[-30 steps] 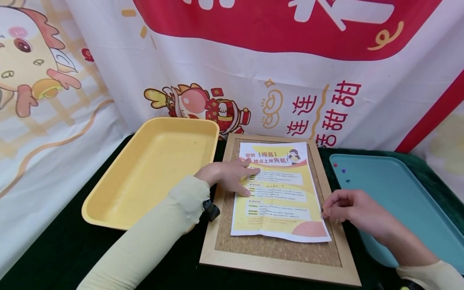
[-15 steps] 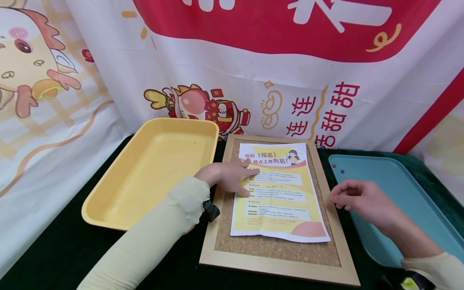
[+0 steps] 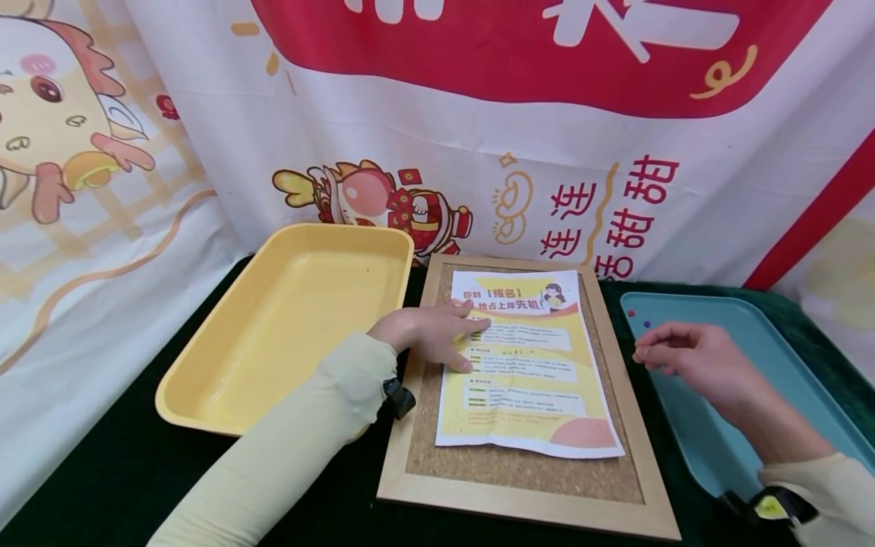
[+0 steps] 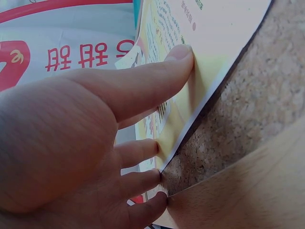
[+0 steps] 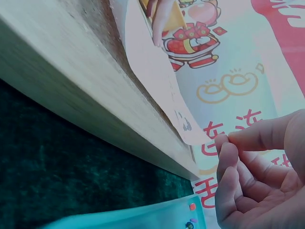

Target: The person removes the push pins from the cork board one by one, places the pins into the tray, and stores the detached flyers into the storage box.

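A yellow-and-white printed sheet lies on a wood-framed cork board. My left hand rests on the sheet's left side with fingers spread. In the left wrist view the thumb presses on the paper near its edge. My right hand hovers between the board's right frame and the blue tray. Its thumb and index fingertips meet and the other fingers curl; I cannot tell whether something small is between them. In the tray's far corner lie a red pin, a purple pin and a dark pin.
A deep yellow tray stands left of the board, under my left forearm. Dark green cloth covers the table. Behind everything hangs a white and red printed banner, its lower edge close to the board's far side.
My right hand has moved off the sheet's right edge, up and to the right, toward the blue tray. My left hand and the sheet have stayed in place.
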`<state>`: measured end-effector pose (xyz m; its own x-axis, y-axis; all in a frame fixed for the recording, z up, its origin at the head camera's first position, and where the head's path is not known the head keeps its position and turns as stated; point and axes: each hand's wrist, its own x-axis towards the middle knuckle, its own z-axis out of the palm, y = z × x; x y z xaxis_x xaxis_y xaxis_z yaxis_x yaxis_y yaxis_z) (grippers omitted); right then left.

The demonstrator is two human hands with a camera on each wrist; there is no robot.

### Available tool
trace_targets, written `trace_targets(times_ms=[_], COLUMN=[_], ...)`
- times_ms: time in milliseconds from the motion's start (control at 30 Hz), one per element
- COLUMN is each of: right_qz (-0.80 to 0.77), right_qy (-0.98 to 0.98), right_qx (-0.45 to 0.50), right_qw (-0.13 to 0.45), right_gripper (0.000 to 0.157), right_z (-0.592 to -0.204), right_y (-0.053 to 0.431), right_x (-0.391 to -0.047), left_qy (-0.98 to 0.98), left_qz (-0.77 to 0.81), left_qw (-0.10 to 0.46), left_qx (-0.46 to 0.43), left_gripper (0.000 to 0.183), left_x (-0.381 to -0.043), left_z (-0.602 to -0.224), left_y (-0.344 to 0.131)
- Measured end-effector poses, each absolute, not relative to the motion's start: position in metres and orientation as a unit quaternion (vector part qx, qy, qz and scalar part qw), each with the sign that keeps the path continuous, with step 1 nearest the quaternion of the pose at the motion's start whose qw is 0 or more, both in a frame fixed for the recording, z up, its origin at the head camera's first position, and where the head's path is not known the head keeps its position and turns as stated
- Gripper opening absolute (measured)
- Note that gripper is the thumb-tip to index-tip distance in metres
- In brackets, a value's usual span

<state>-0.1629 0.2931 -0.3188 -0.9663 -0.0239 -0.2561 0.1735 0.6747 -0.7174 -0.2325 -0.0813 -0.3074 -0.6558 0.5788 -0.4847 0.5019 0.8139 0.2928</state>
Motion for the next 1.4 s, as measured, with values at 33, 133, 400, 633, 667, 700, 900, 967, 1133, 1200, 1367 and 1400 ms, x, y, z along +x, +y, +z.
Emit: trace_targets(times_ms=[33,133,400,633,667,700,900,967,1133,1200,1367,1400], right_qz=[-0.401,-0.402,-0.406,-0.417,-0.417,-0.420,-0.431,-0.434,-0.441,-0.442,-0.438,-0.436], right_qy=[0.907,0.907,0.906,0.899,0.899,0.898,0.894,0.892,0.887,0.887,0.889,0.890], right_qx=[0.044,0.051,0.068,0.093,0.095,0.096,0.100,0.105,0.118,0.119,0.118,0.118], right_qw=[0.121,0.116,0.102,0.095,0.094,0.092,0.077,0.074,0.071,0.070,0.067,0.066], right_gripper=[0.044,0.047,0.052,0.058,0.058,0.058,0.059,0.059,0.061,0.061,0.061,0.060], right_z=[-0.319,-0.319,-0.320,-0.323,-0.323,-0.323,-0.323,-0.322,-0.321,-0.321,-0.324,-0.325], right_y=[0.294,0.297,0.303,0.303,0.303,0.304,0.309,0.311,0.317,0.319,0.323,0.324], right_x=[-0.164,-0.165,-0.169,-0.176,-0.177,-0.178,-0.183,-0.184,-0.187,-0.188,-0.191,-0.192], left_qy=[0.907,0.907,0.906,0.906,0.906,0.906,0.907,0.906,0.905,0.905,0.905,0.905], left_qz=[0.066,0.063,0.061,0.063,0.064,0.065,0.070,0.070,0.067,0.066,0.064,0.065], left_qw=[0.289,0.287,0.288,0.289,0.289,0.290,0.292,0.291,0.293,0.294,0.293,0.293], left_qx=[0.298,0.301,0.304,0.303,0.303,0.302,0.297,0.298,0.301,0.302,0.302,0.301], left_gripper=[0.080,0.080,0.081,0.081,0.081,0.081,0.081,0.081,0.080,0.080,0.080,0.080], left_x=[-0.232,-0.233,-0.235,-0.234,-0.234,-0.233,-0.233,-0.233,-0.232,-0.232,-0.232,-0.232], left_z=[-0.307,-0.307,-0.306,-0.305,-0.304,-0.304,-0.306,-0.306,-0.306,-0.305,-0.305,-0.305], left_y=[-0.081,-0.080,-0.078,-0.080,-0.081,-0.081,-0.083,-0.083,-0.082,-0.081,-0.082,-0.082])
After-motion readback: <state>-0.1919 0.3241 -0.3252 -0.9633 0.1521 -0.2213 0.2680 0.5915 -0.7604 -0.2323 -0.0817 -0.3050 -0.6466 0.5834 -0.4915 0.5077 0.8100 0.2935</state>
